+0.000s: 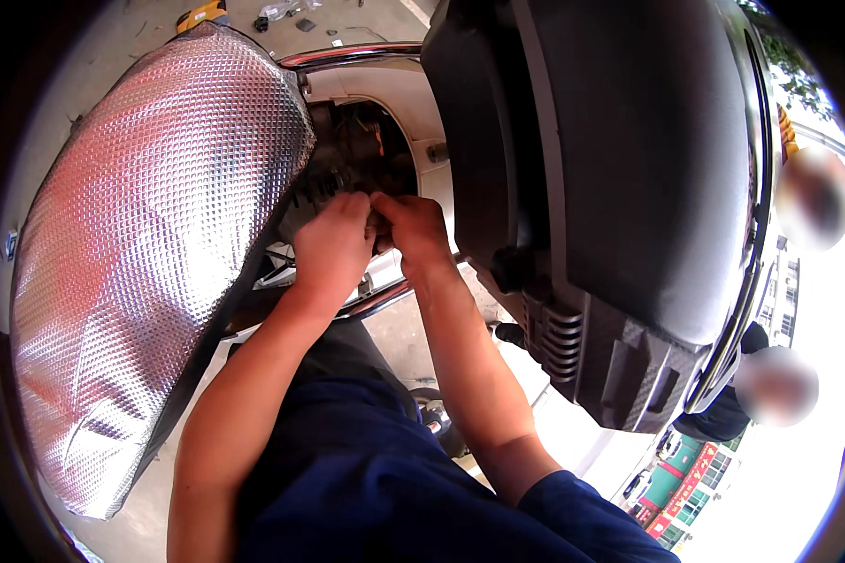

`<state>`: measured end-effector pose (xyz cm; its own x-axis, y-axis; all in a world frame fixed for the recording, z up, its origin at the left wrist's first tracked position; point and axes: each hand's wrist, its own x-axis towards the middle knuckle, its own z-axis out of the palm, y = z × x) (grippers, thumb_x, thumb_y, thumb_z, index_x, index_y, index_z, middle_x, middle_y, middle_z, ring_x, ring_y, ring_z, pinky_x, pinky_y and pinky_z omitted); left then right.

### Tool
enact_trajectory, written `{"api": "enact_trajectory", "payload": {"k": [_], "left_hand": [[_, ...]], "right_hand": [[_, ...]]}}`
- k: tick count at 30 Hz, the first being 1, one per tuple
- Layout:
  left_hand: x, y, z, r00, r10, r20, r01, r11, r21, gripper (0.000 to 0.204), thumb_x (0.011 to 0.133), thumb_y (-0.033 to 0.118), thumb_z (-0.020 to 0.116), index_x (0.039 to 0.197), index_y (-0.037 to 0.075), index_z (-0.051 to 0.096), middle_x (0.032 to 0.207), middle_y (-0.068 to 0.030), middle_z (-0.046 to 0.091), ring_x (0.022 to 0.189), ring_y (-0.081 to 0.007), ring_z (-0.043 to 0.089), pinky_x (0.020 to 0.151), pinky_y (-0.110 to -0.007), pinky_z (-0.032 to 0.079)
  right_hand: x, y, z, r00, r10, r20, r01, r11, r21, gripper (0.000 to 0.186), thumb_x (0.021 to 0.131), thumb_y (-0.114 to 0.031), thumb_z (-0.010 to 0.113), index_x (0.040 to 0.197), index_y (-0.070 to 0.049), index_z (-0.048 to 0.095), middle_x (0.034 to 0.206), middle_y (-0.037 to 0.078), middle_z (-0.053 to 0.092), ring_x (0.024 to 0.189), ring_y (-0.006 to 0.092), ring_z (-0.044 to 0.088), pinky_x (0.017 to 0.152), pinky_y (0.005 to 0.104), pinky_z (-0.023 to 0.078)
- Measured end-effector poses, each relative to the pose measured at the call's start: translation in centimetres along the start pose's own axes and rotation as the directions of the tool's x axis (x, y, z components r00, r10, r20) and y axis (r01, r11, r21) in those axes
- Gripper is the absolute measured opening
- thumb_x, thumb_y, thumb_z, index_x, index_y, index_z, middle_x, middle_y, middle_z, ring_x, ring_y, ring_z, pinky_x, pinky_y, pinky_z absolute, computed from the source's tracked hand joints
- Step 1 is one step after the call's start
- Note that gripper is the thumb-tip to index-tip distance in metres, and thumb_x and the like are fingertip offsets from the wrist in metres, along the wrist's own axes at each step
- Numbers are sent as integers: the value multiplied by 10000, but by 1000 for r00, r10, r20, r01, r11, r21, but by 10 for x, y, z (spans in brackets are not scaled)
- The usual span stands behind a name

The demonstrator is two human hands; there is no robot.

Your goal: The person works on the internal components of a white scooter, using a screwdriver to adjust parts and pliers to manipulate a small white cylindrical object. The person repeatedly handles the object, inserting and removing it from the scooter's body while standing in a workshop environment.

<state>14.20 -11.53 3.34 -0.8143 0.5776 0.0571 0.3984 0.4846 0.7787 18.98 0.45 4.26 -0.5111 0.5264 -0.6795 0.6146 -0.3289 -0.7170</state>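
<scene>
One silver quilted cover (160, 244) bulges left of our left hand (333, 239), curled nearly closed by the wired opening (361, 141) ahead; our right hand (418, 230), likewise curled, meets it, any hold hidden. We judge this close fingertip work, calling for steadiness. Concrete ground (385, 23) shows beyond; rightward, a black panel (638, 169) and bystander (709, 418).

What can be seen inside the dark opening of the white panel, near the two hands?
Inside the opening, some thin wires and a small orange strip show. The left hand and right hand cover its lower part; deep shadow hides much else.
</scene>
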Motion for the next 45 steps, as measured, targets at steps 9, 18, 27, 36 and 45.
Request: {"api": "enact_trajectory", "payload": {"k": [9,18,27,36,45], "left_hand": [[-10,-17,-10,661,-390,641,742,216,-634,158,911,231,578,922,73,585,815,-91,639,492,-137,491,403,-271,348],[4,-8,2,532,-397,748,764,-154,-626,129,905,182,586,870,57,587,762,-45,617,458,-66,376,386,-230,253],[-17,-21,-13,932,-274,238,338,893,-298,217,828,116,678,1001,2,616,868,-147,659,767,-249,647,698,-352,492],[2,-38,10,890,-175,421,442,557,-703,344,828,-23,643,1163,17,576,1071,-85,646,967,-156,608,892,-283,456],[1,-26,9,901,-205,382,420,630,-653,284,787,-31,689,1059,-5,612,985,-67,671,929,-148,621,857,-280,474]], "right_hand": [[2,7,-10,987,23,157,-70,951,301,228,942,-176,588,972,47,622,845,123,681,723,215,676,635,318,542],[-2,1,-7,985,16,173,-70,949,308,203,942,-144,581,974,51,623,849,125,677,748,219,681,669,314,565],[-4,5,-11,995,-32,99,10,975,221,228,917,-202,618,956,22,628,838,97,678,729,168,656,602,269,517],[-2,8,-20,986,-116,117,98,983,152,184,927,-178,616,948,5,627,799,71,654,693,152,649,549,258,504],[-3,27,-10,916,-388,-102,357,904,-234,207,931,-195,619,931,12,620,723,35,617,614,85,575,517,224,442]]}}
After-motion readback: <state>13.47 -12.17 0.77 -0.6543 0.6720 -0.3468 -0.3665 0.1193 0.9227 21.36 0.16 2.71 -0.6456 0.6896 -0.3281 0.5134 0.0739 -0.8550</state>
